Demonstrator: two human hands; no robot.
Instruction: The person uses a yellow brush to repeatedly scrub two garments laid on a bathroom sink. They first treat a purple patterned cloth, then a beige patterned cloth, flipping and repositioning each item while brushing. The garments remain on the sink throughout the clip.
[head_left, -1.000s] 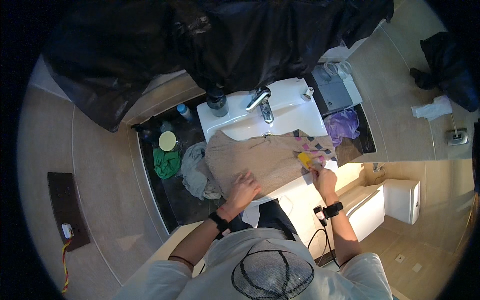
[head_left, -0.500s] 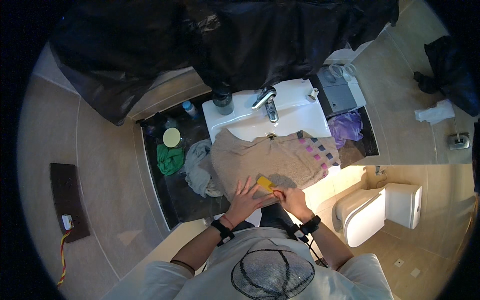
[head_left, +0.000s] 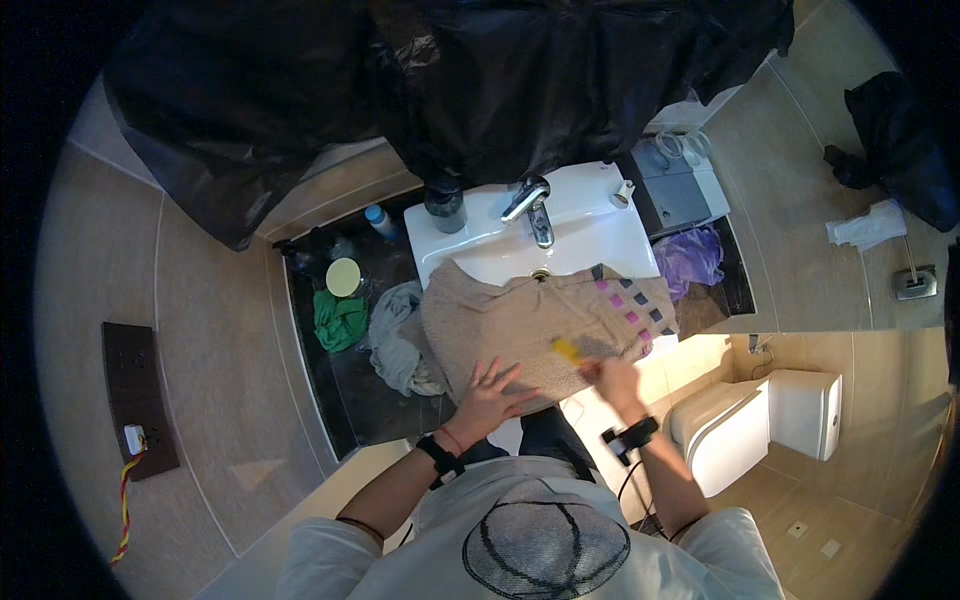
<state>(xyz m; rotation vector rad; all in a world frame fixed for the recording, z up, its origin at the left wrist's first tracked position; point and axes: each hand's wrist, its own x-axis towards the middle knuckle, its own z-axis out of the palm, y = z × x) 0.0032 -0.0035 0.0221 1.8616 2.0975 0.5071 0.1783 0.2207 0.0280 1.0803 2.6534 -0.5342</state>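
Note:
A beige towel (head_left: 500,325) with pink and dark squares at its right end lies spread over the front of the white sink (head_left: 590,235). Fingers apart, my left hand (head_left: 487,398) rests flat on the towel's near left part and is open. My right hand (head_left: 617,385), smeared by motion, is closed around one end of a small yellow brush-like tool (head_left: 567,350). The tool's wider end points far and left, over the towel's middle. Blur hides its exact kind.
A chrome faucet (head_left: 538,210) rises behind the towel, beside a dark bottle (head_left: 445,208). Left on the counter are a grey cloth (head_left: 395,335), a green cloth (head_left: 340,322) and a jar with a pale lid (head_left: 343,277). Purple plastic (head_left: 690,260) lies right; a toilet (head_left: 740,430) stands beyond.
My right hand has moved right and slightly away from me with the yellow tool, apart from my left hand. My left hand stays nearly in place on the towel.

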